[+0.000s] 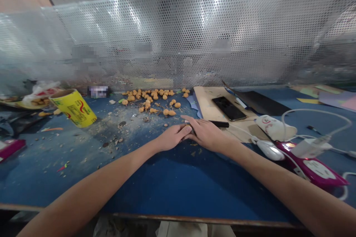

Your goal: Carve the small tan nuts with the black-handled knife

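Note:
My left hand (176, 136) and my right hand (207, 132) meet over the middle of the blue table (172, 185). The fingers of my left hand are closed, with its thumb against a small brownish thing mostly hidden between the hands; its kind does not show. Bent around the same spot are the fingers of my right hand. A black, rod-like handle (219, 123) sticks out to the right from behind my right hand, and its other end is covered. Small tan gourds (166, 112) lie loose just beyond the hands.
A yellow printed tube (76, 109) stands tilted at left. On the right, a phone (228, 108) rests on brown board (201, 96), near a black sheet (258, 102). White cables and plugs surround a magenta power strip (319, 168). A perforated metal screen (178, 37) closes the back.

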A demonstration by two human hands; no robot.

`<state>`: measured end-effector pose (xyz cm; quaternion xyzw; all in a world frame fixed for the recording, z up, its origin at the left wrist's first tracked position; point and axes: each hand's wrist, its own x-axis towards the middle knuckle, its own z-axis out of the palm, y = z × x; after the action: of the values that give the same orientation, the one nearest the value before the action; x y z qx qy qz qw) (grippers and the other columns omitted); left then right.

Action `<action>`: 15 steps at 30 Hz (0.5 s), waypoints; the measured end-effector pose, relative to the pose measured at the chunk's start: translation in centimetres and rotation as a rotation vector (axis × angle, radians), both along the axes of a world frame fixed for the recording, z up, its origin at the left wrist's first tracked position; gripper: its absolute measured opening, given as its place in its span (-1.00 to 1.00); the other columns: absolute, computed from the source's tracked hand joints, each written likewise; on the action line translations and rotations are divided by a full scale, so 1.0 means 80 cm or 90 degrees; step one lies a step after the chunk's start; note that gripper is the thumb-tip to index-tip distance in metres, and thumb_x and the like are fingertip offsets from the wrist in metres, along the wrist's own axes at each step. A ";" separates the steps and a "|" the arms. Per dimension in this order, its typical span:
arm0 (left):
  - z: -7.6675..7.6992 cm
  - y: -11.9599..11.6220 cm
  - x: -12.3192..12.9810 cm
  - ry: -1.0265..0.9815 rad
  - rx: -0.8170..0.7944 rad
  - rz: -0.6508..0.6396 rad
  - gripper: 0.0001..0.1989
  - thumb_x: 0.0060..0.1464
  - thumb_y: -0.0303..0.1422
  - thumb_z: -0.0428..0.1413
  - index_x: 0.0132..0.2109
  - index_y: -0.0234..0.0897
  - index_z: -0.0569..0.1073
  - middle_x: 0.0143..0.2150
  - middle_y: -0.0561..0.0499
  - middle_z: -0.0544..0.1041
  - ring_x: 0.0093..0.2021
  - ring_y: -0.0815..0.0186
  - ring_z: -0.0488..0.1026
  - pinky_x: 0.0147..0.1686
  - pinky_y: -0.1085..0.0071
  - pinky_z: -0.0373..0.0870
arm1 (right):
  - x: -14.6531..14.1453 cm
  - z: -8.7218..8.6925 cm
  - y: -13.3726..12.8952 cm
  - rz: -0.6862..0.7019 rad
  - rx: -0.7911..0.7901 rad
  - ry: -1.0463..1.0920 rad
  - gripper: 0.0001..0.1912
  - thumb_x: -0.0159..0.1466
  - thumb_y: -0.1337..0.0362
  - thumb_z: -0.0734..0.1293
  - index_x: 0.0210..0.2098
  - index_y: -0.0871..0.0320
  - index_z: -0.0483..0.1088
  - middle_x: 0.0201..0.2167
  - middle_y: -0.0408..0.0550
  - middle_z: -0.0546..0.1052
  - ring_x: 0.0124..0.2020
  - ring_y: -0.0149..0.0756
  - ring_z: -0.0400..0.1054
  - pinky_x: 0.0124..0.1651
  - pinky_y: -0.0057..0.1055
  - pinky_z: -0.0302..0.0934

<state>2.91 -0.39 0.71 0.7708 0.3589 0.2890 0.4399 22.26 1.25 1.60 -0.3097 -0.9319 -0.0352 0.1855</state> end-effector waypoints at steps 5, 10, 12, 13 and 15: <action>-0.006 0.003 0.003 -0.070 -0.047 0.001 -0.51 0.27 0.05 -0.21 -0.42 -0.27 0.15 -0.54 0.14 0.11 -0.57 0.46 0.05 -0.55 0.47 0.05 | -0.006 -0.007 0.000 -0.037 0.010 0.012 -0.32 0.42 -0.02 0.04 0.34 0.32 -0.12 -0.09 0.29 0.52 -0.12 0.06 0.46 -0.14 -0.09 0.32; -0.004 0.004 0.003 -0.086 -0.015 0.001 -0.53 0.28 0.02 -0.19 -0.40 -0.27 0.17 -0.53 0.14 0.13 -0.56 0.47 0.06 -0.54 0.48 0.06 | -0.008 -0.006 -0.003 -0.045 0.056 0.027 -0.30 0.42 0.03 0.06 0.38 0.29 -0.24 -0.14 0.25 0.54 -0.19 0.05 0.48 -0.21 -0.12 0.33; -0.001 0.003 0.001 -0.061 0.016 0.010 -0.54 0.29 0.01 -0.19 -0.38 -0.27 0.19 -0.51 0.12 0.17 -0.54 0.46 0.09 -0.52 0.47 0.08 | -0.008 -0.007 -0.004 -0.047 0.068 0.027 -0.29 0.42 0.05 0.07 0.39 0.30 -0.26 -0.18 0.23 0.55 -0.23 0.05 0.48 -0.23 -0.12 0.33; 0.001 0.002 0.000 -0.051 0.031 0.016 -0.55 0.29 0.00 -0.19 -0.38 -0.27 0.20 -0.50 0.12 0.19 -0.53 0.45 0.11 -0.50 0.47 0.09 | -0.007 -0.007 -0.004 -0.053 0.069 0.026 -0.29 0.42 0.05 0.08 0.39 0.29 -0.25 -0.21 0.22 0.56 -0.25 0.04 0.48 -0.25 -0.13 0.33; 0.004 0.000 0.000 -0.042 0.051 0.027 -0.55 0.30 -0.01 -0.19 -0.37 -0.27 0.20 -0.49 0.11 0.20 -0.52 0.44 0.13 -0.49 0.46 0.11 | -0.006 -0.006 -0.004 -0.069 0.060 0.026 -0.29 0.41 0.04 0.09 0.39 0.27 -0.22 -0.27 0.18 0.56 -0.30 0.01 0.48 -0.29 -0.16 0.33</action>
<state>2.90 -0.38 1.05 0.7701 0.3485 0.3374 0.4142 21.81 0.91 1.09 -0.3515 -0.9071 -0.0827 0.2163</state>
